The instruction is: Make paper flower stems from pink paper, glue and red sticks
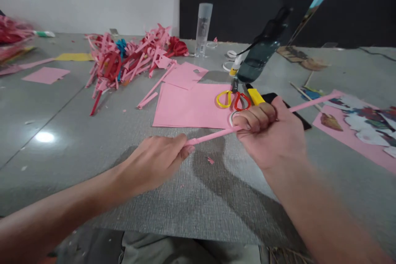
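A thin pink rolled-paper stick (216, 134) stretches between my two hands above the grey table. My left hand (159, 156) pinches its left end between thumb and fingers. Farther along, my right hand (267, 130) is closed round the stick with the palm turned up, and the stick's other end sticks out to the right beyond the fist. Behind the hands lie pink paper sheets (185, 105). Scissors with one yellow and one red handle (233, 99) rest on them, beside a yellow and black tool (255, 95) partly hidden by my right hand.
A pile of pink and red paper-strip flowers (133, 57) lies at the back left. A clear bottle (203, 31) stands near the wall, and a dark bottle (261, 55) is behind my right hand. Pink paper with cut-out pictures (355, 132) lies at the right.
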Motion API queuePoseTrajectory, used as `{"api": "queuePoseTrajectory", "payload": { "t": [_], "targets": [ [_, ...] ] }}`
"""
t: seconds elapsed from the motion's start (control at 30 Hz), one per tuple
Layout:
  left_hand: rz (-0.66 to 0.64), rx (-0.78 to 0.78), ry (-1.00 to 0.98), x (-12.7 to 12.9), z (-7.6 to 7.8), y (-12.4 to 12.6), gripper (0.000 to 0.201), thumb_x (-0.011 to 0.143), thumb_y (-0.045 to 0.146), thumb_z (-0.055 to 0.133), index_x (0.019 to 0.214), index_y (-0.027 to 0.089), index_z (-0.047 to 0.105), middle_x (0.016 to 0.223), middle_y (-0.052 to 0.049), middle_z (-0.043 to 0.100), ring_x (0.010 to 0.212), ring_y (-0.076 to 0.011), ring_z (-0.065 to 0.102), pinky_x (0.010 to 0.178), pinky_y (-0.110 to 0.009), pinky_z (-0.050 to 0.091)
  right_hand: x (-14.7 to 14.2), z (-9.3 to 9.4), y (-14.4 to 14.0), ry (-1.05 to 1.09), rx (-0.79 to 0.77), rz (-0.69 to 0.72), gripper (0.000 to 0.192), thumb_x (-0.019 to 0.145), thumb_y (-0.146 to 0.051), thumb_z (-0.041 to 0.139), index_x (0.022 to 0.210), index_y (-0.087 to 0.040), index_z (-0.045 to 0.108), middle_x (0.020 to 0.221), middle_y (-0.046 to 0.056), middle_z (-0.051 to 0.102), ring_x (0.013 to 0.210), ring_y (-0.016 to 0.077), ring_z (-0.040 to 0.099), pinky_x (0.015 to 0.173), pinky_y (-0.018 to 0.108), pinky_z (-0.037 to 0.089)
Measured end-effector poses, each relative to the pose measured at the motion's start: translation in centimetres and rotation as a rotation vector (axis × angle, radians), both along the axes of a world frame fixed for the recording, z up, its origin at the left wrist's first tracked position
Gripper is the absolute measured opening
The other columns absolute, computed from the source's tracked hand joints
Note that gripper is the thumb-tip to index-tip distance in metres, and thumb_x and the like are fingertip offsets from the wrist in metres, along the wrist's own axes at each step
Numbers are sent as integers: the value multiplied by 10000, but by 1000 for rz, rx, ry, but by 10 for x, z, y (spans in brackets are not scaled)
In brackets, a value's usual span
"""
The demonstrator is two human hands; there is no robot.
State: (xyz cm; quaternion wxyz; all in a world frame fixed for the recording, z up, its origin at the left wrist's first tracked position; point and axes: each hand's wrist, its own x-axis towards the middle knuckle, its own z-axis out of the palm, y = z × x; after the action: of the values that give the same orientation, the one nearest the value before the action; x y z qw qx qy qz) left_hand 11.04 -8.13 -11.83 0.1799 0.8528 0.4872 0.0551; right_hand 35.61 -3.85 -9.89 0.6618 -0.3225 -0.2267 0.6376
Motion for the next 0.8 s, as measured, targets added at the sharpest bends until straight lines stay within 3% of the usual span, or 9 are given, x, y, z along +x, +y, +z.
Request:
{"api": "queuePoseTrajectory", "payload": {
  "t": [0.23,0.57,0.67,0.77,0.8],
  "targets": [
    [-42,21,219,12,11,4,330,1112,423,304,1043,193,530,721,-20,682,553,-200,598,511,-306,162,-1,20,5,279,-332,-196,452,1069,-274,359,693,-237,110,546,-80,114,437,103,107,403,264,238],
    [-54,144,211,13,6,3,396,1107,465,290,1092,180,566,589,-1,600,429,-202,518,455,-321,130,2,32,9,231,-352,-267,398,1030,-149,309,720,-251,81,567,-90,64,428,77,73,390,260,188],
    [-19,34,102,11,10,1,319,1095,412,358,1127,174,567,608,4,597,454,-187,504,472,-315,172,-3,31,10,193,-384,-255,388,1051,-188,269,719,-253,79,569,-90,60,436,79,64,389,257,183],
    [-17,-236,-177,5,17,3,224,1063,371,446,1088,203,592,700,11,630,570,-159,560,506,-285,289,6,23,12,128,-438,-197,393,1070,-224,237,712,-254,79,565,-91,72,446,84,66,394,263,187],
    [-32,-350,-277,1,19,5,218,1053,380,467,1068,212,605,732,16,636,608,-148,570,524,-272,326,14,20,12,83,-378,-179,400,1072,-212,243,710,-255,78,557,-91,85,444,84,78,397,266,192]
  ]
}}
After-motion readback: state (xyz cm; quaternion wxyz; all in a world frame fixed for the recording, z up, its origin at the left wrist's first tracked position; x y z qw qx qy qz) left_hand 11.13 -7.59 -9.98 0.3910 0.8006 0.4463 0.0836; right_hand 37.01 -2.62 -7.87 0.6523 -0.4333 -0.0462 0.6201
